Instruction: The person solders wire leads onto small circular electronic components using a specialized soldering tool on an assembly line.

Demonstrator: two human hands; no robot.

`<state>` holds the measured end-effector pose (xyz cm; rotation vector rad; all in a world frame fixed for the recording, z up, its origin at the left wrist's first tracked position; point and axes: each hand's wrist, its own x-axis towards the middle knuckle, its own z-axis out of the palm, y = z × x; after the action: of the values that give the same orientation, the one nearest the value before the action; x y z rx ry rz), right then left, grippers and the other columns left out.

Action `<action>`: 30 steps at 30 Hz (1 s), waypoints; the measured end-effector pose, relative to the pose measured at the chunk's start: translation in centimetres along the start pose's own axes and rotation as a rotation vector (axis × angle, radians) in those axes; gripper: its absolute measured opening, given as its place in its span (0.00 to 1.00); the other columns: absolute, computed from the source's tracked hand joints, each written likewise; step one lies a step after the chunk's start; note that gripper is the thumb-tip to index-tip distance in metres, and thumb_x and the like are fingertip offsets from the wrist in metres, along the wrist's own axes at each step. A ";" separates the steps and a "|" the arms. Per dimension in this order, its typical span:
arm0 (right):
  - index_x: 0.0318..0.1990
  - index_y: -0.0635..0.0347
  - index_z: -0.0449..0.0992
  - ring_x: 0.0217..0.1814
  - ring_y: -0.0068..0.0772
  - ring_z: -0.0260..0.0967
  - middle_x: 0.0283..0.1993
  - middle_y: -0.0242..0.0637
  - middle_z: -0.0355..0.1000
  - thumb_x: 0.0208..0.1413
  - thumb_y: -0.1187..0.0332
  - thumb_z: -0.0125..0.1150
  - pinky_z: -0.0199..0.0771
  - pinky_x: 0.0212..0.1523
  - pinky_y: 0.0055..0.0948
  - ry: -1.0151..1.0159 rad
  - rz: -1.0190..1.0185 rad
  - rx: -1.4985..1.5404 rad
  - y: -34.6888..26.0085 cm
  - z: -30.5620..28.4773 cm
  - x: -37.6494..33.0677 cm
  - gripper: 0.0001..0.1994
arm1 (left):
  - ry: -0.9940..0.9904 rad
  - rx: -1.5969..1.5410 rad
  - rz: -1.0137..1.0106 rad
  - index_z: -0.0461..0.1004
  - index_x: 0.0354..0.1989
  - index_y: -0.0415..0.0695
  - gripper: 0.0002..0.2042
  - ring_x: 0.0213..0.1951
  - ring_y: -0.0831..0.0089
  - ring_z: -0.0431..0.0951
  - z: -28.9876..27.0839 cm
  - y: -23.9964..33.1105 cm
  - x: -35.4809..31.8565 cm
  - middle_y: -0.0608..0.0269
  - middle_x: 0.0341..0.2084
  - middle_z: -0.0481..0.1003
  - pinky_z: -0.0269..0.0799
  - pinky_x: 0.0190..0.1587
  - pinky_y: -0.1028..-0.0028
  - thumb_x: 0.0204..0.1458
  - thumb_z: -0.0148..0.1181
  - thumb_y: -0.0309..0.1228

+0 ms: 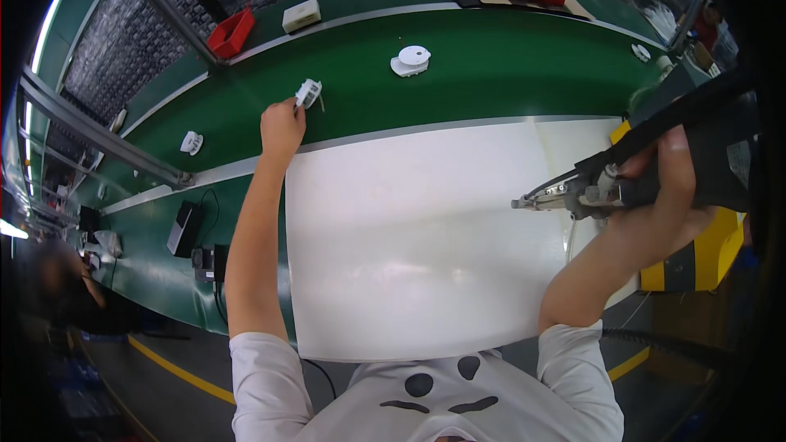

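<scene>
My left hand [282, 127] reaches over the green conveyor belt [352, 86], its fingers closed on the near end of a small white plastic part [309, 93]. That part has dark openings on its face and a thin piece hanging at its right side. On the right, my right hand [675, 172] is wrapped round a screw gun [573, 195] with a dark body and a metal nose. The nose points left over the white work surface [417, 237]. Some of my right fingers are hidden behind the tool's body.
More white parts lie on the belt: a round-topped one [411, 60], one at left [191, 143], one at far right [640, 52]. Behind stand red bins [232, 32] and a white box [302, 15]. A black device [186, 227] sits left. A yellow-black piece [696, 258] stands right.
</scene>
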<state>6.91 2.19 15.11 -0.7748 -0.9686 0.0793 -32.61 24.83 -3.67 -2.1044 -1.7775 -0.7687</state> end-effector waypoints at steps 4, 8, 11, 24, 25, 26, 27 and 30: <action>0.41 0.73 0.80 0.16 0.24 0.64 0.25 0.40 0.74 0.47 0.69 0.66 0.64 0.22 0.21 0.058 -0.061 -0.150 0.6 -0.2 0.2 0.16 | -0.209 -1.085 -0.417 0.82 0.38 0.35 0.12 0.26 0.78 0.80 -1.5 7.2 -2.5 0.61 0.28 0.83 0.75 0.31 0.78 0.57 0.67 0.34; 0.44 0.73 0.80 0.16 0.24 0.66 0.32 0.42 0.78 0.47 0.70 0.66 0.63 0.19 0.19 0.004 -0.033 -0.163 0.9 0.4 -0.3 0.17 | -0.763 -1.385 -0.629 0.82 0.43 0.34 0.13 0.35 0.70 0.85 -4.4 13.3 -10.5 0.57 0.34 0.83 0.80 0.43 0.75 0.58 0.64 0.32; 0.43 0.72 0.79 0.16 0.24 0.66 0.32 0.41 0.78 0.47 0.70 0.66 0.63 0.19 0.19 -0.079 -0.060 -0.132 1.4 0.8 -0.5 0.16 | -0.777 -1.275 -0.567 0.79 0.49 0.33 0.14 0.33 0.71 0.84 -7.0 16.5 -13.6 0.58 0.33 0.83 0.80 0.41 0.74 0.59 0.64 0.31; 0.45 0.68 0.75 0.17 0.21 0.70 0.30 0.40 0.78 0.52 0.73 0.65 0.70 0.18 0.19 -0.248 -0.058 0.121 3.6 1.5 -2.0 0.13 | -0.093 -0.399 0.852 0.76 0.54 0.32 0.19 0.47 0.61 0.77 -4.9 22.5 -16.5 0.48 0.48 0.75 0.76 0.45 0.68 0.53 0.62 0.27; 0.45 0.68 0.75 0.17 0.22 0.70 0.30 0.40 0.78 0.52 0.74 0.65 0.70 0.18 0.19 -0.285 -0.066 0.112 3.8 1.5 -2.1 0.13 | -0.043 -0.353 0.839 0.76 0.54 0.33 0.22 0.39 0.65 0.76 -4.9 23.0 -16.7 0.56 0.40 0.75 0.76 0.39 0.69 0.50 0.68 0.29; 0.46 0.68 0.75 0.16 0.22 0.70 0.30 0.40 0.78 0.53 0.74 0.65 0.71 0.18 0.19 -0.322 -0.073 0.104 4.0 1.5 -2.2 0.13 | -0.043 -0.359 0.837 0.76 0.54 0.33 0.22 0.39 0.65 0.76 -4.8 23.0 -16.8 0.56 0.40 0.75 0.76 0.39 0.69 0.50 0.68 0.29; 0.45 0.68 0.75 0.16 0.23 0.71 0.30 0.40 0.78 0.53 0.74 0.65 0.72 0.17 0.20 -0.316 -0.059 0.107 4.0 1.7 -2.4 0.13 | -0.032 -0.331 0.838 0.76 0.53 0.33 0.22 0.40 0.65 0.76 -4.8 23.0 -17.0 0.55 0.41 0.75 0.76 0.39 0.69 0.50 0.68 0.30; 0.45 0.68 0.75 0.17 0.23 0.71 0.30 0.41 0.78 0.53 0.73 0.65 0.72 0.17 0.20 -0.325 -0.070 0.080 3.9 1.8 -2.4 0.13 | -0.004 -0.288 0.854 0.76 0.52 0.33 0.21 0.42 0.66 0.76 -4.8 23.2 -17.0 0.55 0.42 0.75 0.76 0.39 0.70 0.52 0.68 0.32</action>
<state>5.19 5.09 11.54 -0.6649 -1.2924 0.1863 -12.84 3.57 -6.40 -2.6956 -0.6279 -0.7708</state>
